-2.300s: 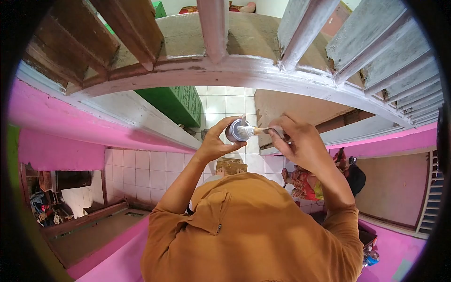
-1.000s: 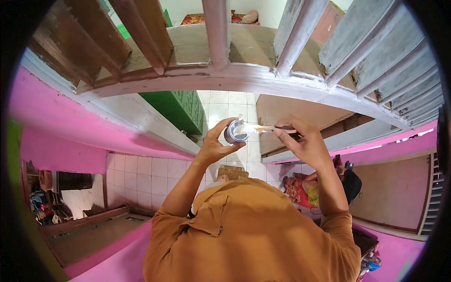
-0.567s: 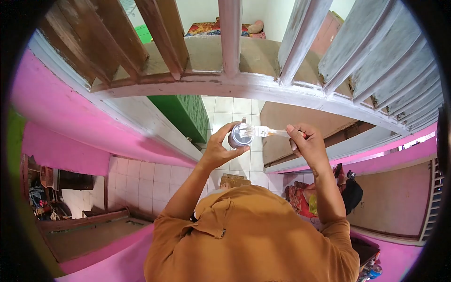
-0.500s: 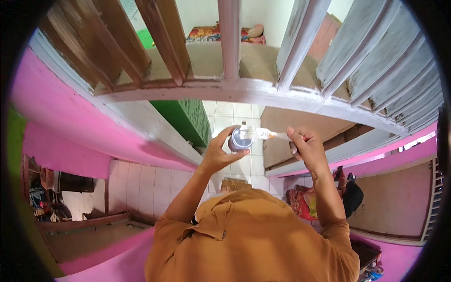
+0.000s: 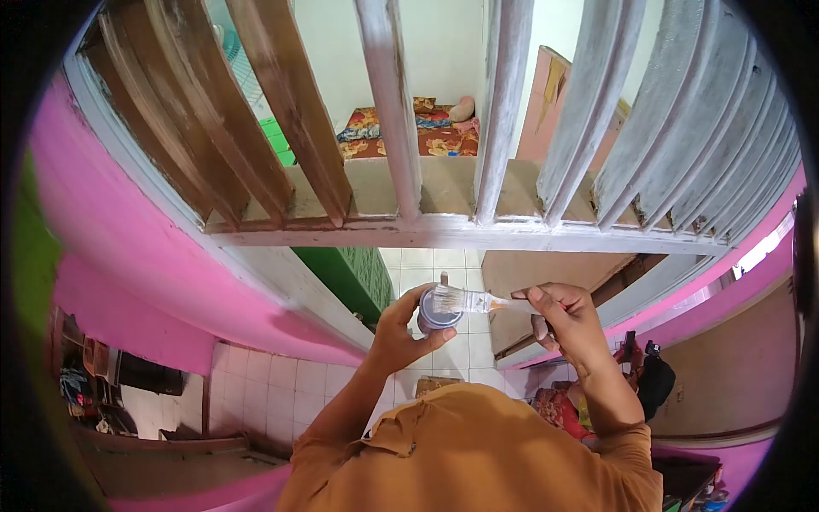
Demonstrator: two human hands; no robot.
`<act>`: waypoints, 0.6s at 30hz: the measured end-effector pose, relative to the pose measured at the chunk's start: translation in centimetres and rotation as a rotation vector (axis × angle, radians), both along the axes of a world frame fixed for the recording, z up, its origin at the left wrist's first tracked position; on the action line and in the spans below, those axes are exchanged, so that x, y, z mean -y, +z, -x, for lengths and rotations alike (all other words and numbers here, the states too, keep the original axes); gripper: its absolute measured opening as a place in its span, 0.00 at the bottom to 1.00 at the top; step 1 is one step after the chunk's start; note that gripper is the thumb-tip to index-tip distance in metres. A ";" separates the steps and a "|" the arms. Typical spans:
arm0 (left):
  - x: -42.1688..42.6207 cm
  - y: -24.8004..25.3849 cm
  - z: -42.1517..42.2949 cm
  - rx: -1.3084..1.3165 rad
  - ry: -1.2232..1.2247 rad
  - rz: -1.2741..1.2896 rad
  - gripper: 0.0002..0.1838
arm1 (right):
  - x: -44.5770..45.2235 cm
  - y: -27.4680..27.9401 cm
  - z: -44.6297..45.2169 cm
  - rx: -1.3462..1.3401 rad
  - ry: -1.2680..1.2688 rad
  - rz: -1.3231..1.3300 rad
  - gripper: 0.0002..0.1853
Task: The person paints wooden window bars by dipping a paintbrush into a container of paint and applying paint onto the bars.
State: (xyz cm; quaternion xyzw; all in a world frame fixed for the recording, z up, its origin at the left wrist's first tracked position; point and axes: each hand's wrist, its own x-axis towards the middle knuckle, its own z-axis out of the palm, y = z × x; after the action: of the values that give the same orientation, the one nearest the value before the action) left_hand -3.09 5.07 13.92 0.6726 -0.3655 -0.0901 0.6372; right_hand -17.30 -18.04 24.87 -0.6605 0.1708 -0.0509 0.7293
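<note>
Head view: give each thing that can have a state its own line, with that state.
Cup: uncovered.
Paintbrush: bristles whitened, at the cup's mouth.
Left grip: closed around the cup.
Right grip: closed on the paintbrush handle.
Slats at picture left: mostly brown.
Slats at picture right: mostly whitish.

So the little round can [image 5: 440, 319] I've got in my left hand [image 5: 399, 334] is open on top, greyish-lavender round the rim and grey inside, standing roughly upright with a short stub poking out past its far edge. The flat paintbrush [image 5: 469, 300] is in my right hand [image 5: 563, 316], lying pretty much sideways with the pale, spread bristles pointing left over the far part of the opening, though I honestly can't tell if they're touching the rim. White paint's smeared over its middle, plus there's an orangey patch near the handle.
</note>
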 end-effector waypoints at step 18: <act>-0.7 6.1 1.2 -0.104 -0.024 0.065 0.40 | -0.4 10.3 0.5 0.223 -0.059 0.142 0.18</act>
State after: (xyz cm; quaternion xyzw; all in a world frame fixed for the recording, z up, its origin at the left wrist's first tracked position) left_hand -4.27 5.82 19.99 0.6417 -0.3425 -0.1205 0.6756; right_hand -17.80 -17.64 35.15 -0.6956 0.1042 -0.1573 0.6932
